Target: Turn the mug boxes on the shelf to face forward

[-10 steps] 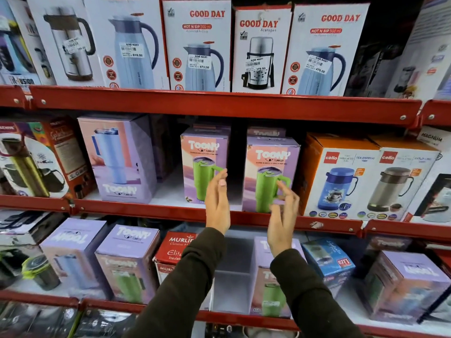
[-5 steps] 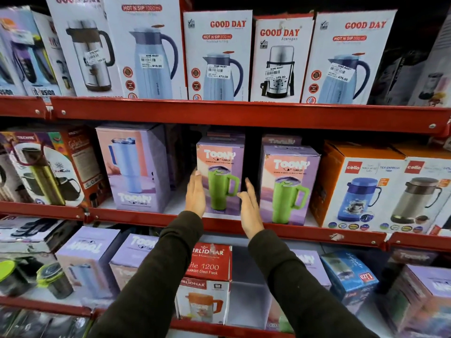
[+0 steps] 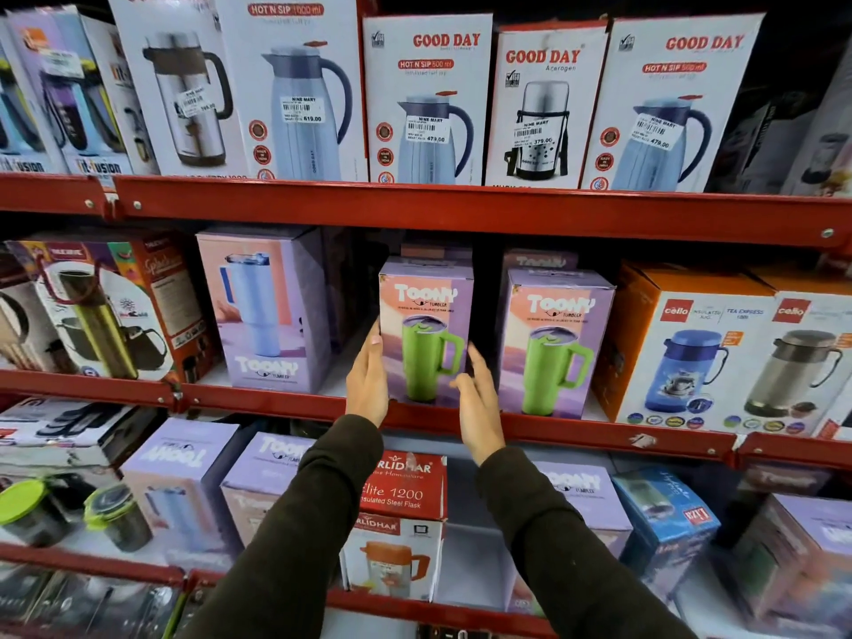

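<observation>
On the middle shelf stands a purple and pink Toony tumbler box [image 3: 426, 315] with a green mug pictured, its front facing me. My left hand [image 3: 367, 375] lies flat against its left side and my right hand [image 3: 477, 403] presses its lower right edge, so both hands clasp it. A second green-mug Toony box [image 3: 555, 343] stands just to the right, front facing out. Further left, a larger Toony box [image 3: 267, 311] with a blue tumbler is angled, showing its front and right side.
The red shelf rail [image 3: 461, 214] runs above the boxes and another rail [image 3: 599, 431] below them. Orange Cello jug boxes [image 3: 691, 348] fill the right. Good Day flask boxes [image 3: 426, 99] line the top shelf. Below sit tilted Toony boxes [image 3: 184, 477] and a red Murlidhar flask box [image 3: 401, 491].
Both hands moved from near the right green-mug box to the left one and closed in on its sides. The camera has drifted left and closer.
</observation>
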{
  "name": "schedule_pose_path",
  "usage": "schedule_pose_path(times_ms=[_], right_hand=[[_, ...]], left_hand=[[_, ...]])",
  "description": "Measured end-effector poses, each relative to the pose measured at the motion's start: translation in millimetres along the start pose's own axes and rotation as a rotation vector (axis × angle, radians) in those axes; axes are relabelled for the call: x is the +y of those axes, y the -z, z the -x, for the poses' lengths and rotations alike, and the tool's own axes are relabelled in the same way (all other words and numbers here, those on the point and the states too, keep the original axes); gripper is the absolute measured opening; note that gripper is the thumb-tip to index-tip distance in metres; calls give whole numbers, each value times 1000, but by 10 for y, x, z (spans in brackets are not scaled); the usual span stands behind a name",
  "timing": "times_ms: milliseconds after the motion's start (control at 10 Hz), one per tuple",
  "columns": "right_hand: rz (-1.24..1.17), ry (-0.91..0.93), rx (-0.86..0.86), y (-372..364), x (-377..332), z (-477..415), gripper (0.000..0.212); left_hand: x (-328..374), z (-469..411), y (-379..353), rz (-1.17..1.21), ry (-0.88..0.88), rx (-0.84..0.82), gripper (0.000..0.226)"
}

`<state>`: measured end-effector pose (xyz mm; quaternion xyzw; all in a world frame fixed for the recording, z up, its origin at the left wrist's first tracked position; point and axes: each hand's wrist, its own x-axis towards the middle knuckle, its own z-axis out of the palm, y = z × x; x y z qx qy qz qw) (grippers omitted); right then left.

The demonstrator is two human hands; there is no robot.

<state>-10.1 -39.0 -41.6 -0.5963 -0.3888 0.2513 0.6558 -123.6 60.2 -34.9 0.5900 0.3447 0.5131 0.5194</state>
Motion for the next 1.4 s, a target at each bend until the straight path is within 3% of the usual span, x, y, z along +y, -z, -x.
schedule_pose_path(times_ms=[1400], right_hand=[[7, 60, -19, 70, 0, 158, 69]], left_hand=[[102, 229, -31, -23, -83, 8, 51]])
